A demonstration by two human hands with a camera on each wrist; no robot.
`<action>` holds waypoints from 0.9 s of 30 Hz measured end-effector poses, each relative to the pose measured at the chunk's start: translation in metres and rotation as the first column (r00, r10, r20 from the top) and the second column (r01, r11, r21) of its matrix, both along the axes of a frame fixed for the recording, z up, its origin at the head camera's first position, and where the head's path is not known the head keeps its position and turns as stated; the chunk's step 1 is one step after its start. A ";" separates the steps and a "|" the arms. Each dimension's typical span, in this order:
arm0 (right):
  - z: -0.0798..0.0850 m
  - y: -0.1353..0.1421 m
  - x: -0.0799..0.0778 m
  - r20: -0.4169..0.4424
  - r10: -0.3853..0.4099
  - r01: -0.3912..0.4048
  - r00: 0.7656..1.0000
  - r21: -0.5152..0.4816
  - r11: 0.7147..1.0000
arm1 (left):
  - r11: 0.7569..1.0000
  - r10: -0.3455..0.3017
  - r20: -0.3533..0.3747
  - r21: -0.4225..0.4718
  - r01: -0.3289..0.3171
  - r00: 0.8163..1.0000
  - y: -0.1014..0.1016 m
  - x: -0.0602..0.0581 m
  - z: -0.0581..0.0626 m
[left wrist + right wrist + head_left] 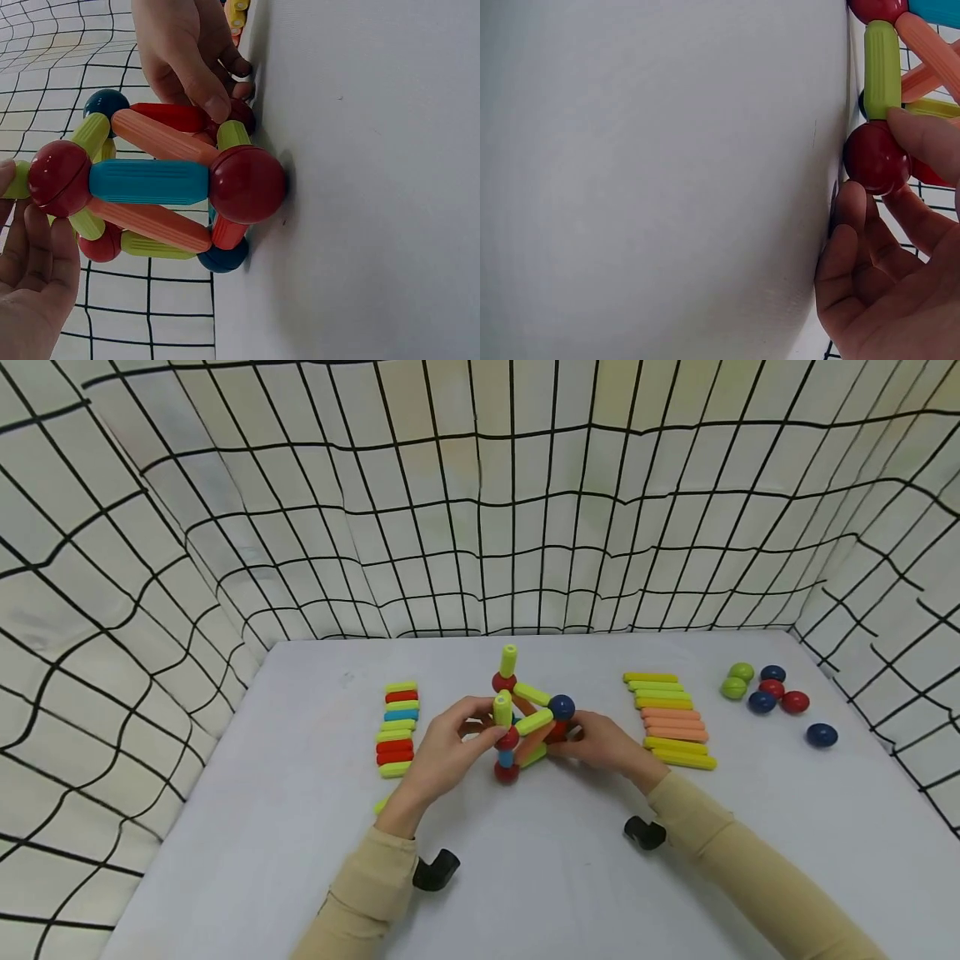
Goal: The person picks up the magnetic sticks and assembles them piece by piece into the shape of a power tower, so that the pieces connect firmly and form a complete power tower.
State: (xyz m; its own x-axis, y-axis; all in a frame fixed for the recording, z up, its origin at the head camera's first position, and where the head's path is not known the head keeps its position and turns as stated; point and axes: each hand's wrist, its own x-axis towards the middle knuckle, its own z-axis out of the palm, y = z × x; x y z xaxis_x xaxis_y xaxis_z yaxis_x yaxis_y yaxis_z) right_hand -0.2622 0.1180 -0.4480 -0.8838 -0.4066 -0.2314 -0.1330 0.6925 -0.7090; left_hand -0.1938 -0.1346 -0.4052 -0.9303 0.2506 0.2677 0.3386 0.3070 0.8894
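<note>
On the white table stands a framework of ribbed sticks and coloured balls, with a blue stick (150, 181) joining an upper red ball (59, 178) to a lower red ball (247, 184). Orange sticks (161, 136) slant across its sides. My left hand (441, 750) pinches an upright lime stick (502, 710) just above the upper red ball. At the right base, my right hand (602, 745) grips another red ball (877, 159), its thumb near the lime stick (883, 71) joined there. A dark blue ball (561, 707) tops the right corner.
Short sticks (397, 715) lie in a column at left. Longer yellow and orange sticks (673, 724) lie at right, with loose balls (772, 689) beyond them. Black net (480, 518) hangs behind and at both sides. Black wrist-camera pieces (437, 870) sit below the wrists.
</note>
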 end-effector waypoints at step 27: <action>0.004 0.011 0.001 -0.075 0.107 -0.119 0.991 -0.171 0.978 | 0.967 0.253 0.091 -0.001 -0.254 0.963 0.006 -0.019 -0.008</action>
